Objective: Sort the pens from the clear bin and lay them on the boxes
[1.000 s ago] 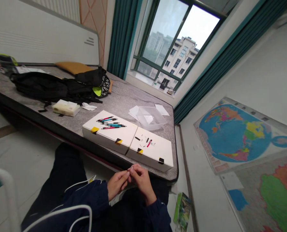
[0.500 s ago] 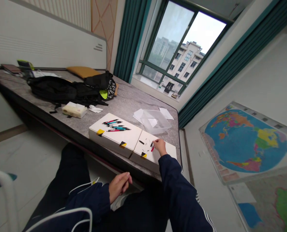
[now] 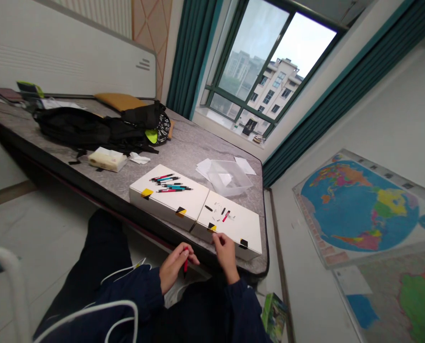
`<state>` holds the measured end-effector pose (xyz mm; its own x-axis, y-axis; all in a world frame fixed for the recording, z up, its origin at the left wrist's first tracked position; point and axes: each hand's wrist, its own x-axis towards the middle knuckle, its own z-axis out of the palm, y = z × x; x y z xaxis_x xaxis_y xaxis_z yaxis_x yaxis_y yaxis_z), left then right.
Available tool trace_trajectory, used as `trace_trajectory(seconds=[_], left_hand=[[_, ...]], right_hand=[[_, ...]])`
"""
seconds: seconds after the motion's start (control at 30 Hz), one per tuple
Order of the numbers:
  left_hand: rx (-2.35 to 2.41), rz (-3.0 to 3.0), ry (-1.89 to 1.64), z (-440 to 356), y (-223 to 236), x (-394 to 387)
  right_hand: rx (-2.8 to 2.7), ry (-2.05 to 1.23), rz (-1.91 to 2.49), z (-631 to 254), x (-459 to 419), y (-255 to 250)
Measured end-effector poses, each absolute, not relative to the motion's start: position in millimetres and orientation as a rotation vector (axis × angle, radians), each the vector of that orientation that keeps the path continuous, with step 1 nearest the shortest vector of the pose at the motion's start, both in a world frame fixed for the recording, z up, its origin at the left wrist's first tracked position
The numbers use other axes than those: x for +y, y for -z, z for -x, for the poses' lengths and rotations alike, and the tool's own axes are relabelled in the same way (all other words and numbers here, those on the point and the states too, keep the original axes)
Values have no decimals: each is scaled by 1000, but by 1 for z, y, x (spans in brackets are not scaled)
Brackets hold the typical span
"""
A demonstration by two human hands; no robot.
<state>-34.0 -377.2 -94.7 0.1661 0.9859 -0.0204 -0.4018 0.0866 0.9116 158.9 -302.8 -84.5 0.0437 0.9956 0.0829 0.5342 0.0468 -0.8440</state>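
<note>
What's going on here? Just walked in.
A seated person is handling pen parts over two white boxes. Their left hand grips a red pen barrel upright, just off the near edge of the boxes. Their right hand is at the near edge of the right box; whether it holds anything small can't be told. Loose pen parts lie on that box, and whole pens lie side by side on the left box.

Left grip (image 3: 176, 267) closed around a red pen barrel (image 3: 186, 260)

Right grip (image 3: 226, 252) reaches over the near edge of a white box (image 3: 244, 231), just below small black and red pen parts (image 3: 221, 213).
</note>
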Motion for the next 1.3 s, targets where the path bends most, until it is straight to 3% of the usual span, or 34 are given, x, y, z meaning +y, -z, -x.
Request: trace_trajectory(seconds=[0.2,0.27,0.43,0.63,0.87,1.2,1.3], left_hand=[[746,-843,-1190,27,78,-383],[744,-829,-1179,25,77,-385],[772,-771,-1087,26,90,-379],[903,-388,-694,22,104,-378],[866,-299,-511,20,100,-380],[754,-180,-554,27,97,-380],[728,-172,-586,26,98,-380]], right_hand=[[-923,-1633,1254,-110,-408,104],[-799,-1710,1133,-103,-419,100],[-811,-1444,1176,-114,-410,86],[-1179,-1208,1280,-123,-398,69],[-1477,-1041,1328,-115,-401,57],[-1212,-1023,1329,-123,-400,56],[-1449,-925,1302,-121,-405,49]])
